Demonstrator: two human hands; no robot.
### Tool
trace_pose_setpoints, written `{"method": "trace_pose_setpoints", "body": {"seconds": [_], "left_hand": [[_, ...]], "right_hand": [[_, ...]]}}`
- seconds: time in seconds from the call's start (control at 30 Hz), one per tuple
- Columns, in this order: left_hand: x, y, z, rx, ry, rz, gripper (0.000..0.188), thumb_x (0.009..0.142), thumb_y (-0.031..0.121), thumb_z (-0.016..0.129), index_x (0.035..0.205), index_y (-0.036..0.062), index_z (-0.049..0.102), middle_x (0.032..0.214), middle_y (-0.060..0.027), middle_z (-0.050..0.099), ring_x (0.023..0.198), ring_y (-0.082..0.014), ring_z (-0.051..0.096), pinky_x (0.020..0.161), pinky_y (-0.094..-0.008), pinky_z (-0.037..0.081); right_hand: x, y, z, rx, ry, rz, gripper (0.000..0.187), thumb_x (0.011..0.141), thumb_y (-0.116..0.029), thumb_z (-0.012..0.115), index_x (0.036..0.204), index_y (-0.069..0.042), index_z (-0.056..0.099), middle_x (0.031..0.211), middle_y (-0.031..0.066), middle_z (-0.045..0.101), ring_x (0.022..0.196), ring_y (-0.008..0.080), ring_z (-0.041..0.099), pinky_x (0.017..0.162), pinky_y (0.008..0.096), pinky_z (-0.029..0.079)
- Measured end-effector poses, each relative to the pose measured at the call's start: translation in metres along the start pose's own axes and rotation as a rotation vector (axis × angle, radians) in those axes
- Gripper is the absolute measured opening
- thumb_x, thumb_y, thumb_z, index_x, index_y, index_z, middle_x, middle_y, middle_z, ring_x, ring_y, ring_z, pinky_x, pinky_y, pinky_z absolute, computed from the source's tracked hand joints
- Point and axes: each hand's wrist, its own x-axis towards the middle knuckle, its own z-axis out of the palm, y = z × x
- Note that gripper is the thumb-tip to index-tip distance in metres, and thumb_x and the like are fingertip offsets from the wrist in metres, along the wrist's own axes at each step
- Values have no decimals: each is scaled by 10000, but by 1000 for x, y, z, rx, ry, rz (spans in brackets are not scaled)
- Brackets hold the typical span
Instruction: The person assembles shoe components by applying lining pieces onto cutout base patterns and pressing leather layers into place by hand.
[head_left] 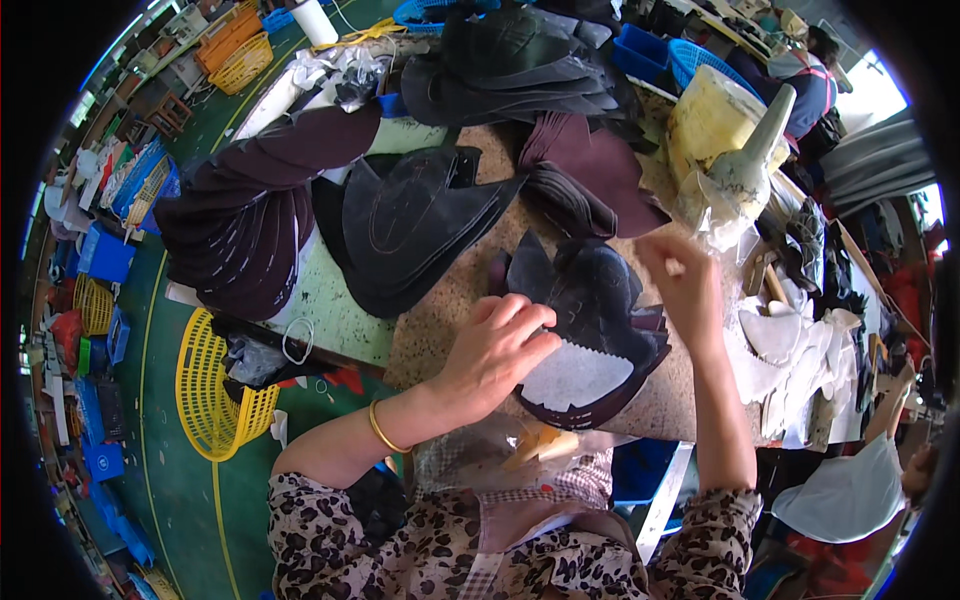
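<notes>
Head view: left hand (492, 352) presses dark leather piece (590, 300).

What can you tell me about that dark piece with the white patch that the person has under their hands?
The dark curved shoe-upper piece looks like thin leather or suede, nearly black with a maroon edge. A white zigzag-edged lining patch lies on its near part. It rests flat on the speckled worktable. The left hand presses on its left side; the right hand is at its far right edge.

2 hands (495, 345), 3 yellow baskets (205, 385), 1 gold bangle (381, 430), 1 white pad (573, 375).
</notes>
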Motion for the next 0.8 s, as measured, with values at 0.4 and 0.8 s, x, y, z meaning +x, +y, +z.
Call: {"method": "trace_pose_setpoints", "body": {"seconds": [0.4,0.8], "left_hand": [[34,-16,-13,-355,87,-58,227,758,26,629,975,48,567,963,-74,555,899,-241,528,797,-365,439],[125,-117,31,-110,208,-7,162,658,21,683,788,64,597,744,-49,538,779,-239,512,699,-341,432]], "right_hand": [[93,42,36,615,-415,600,284,683,-69,745,926,27,634,656,9,575,479,72,479,415,206,343],[73,15,31,462,-238,335,214,770,-101,699,967,-27,659,754,-7,620,640,58,533,588,213,433]]}}
